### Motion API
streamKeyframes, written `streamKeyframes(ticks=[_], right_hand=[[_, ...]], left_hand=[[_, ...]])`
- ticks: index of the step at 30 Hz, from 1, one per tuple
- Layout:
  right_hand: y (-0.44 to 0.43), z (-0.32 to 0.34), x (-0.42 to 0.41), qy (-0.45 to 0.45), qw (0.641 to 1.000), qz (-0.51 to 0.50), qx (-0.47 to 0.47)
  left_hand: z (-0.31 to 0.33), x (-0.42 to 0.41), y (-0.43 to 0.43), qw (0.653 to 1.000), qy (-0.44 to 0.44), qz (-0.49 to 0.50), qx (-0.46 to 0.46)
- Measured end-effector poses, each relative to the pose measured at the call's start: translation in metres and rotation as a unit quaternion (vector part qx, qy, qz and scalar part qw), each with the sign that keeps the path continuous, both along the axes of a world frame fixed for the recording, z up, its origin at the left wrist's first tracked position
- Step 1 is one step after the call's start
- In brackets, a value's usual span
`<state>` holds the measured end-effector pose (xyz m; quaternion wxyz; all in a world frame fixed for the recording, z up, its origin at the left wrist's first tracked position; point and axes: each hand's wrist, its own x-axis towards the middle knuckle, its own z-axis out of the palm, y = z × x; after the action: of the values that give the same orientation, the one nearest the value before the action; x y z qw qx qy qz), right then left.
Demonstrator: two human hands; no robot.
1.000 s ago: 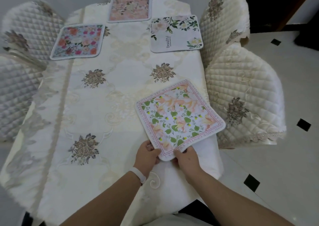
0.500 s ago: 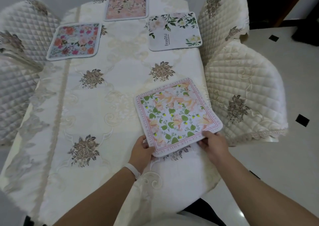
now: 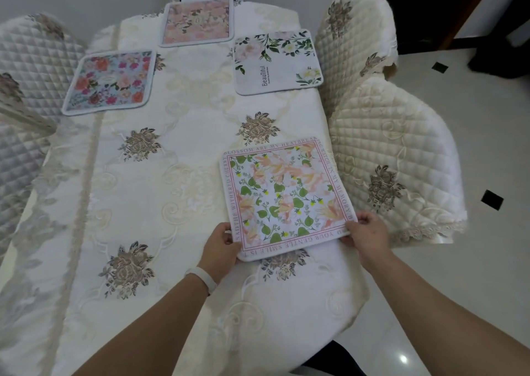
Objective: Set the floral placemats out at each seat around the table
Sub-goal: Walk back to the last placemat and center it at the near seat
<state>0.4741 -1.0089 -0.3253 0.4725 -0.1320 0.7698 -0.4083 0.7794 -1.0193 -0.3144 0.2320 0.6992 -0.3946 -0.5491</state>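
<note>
Four placemats (image 3: 286, 197) on table (image 3: 177, 174); nearest in both hands' (image 3: 222, 242) grip

Table: long, covered by a cream embroidered tablecloth (image 3: 177, 192) with brown-gold flower motifs and a lace edge.
Far end: pale pink floral square placemat (image 3: 197, 23), lying flat.
Far left: light blue square placemat with red and pink flowers (image 3: 110, 82), flat, near the left edge.
Far right: white square placemat with green leaves and the word "Beautiful" (image 3: 277, 61), flat, near the right edge.
Near right: white square placemat with peach blossoms, green leaves and a pink lettered border (image 3: 285, 196), on the cloth by the right edge, partly covering a flower motif.
</note>
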Motion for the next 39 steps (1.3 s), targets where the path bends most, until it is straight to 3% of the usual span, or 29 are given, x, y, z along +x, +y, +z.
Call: streamKeyframes(ticks=[12,20,24,29,32,39], right_hand=[[-0.006,-0.001,-0.005,0.063,0.998,0.006,0.005],[-0.005,0.003,-0.011,0.127,0.985,0.117,0.003],[0.001,0.005,-0.017,0.163,0.964,0.211,-0.004],[0.005,0.008,-0.024,0.251,0.893,0.373,0.004],[0.003,0.007,-0.027,0.272,0.868,0.415,0.023],[0.004,0.002,-0.030,0.302,0.862,0.408,0.003]], left_hand=[[0.005,-0.016,-0.042,0.994,-0.091,-0.050,-0.033],[0.002,-0.018,-0.035,0.989,-0.129,-0.053,-0.042],[-0.003,-0.003,-0.037,0.945,-0.266,-0.163,-0.097],[-0.011,0.008,-0.031,0.868,-0.341,-0.331,-0.146],[-0.012,0.007,-0.028,0.863,-0.343,-0.335,-0.158],[-0.014,0.004,-0.027,0.860,-0.338,-0.334,-0.185]])
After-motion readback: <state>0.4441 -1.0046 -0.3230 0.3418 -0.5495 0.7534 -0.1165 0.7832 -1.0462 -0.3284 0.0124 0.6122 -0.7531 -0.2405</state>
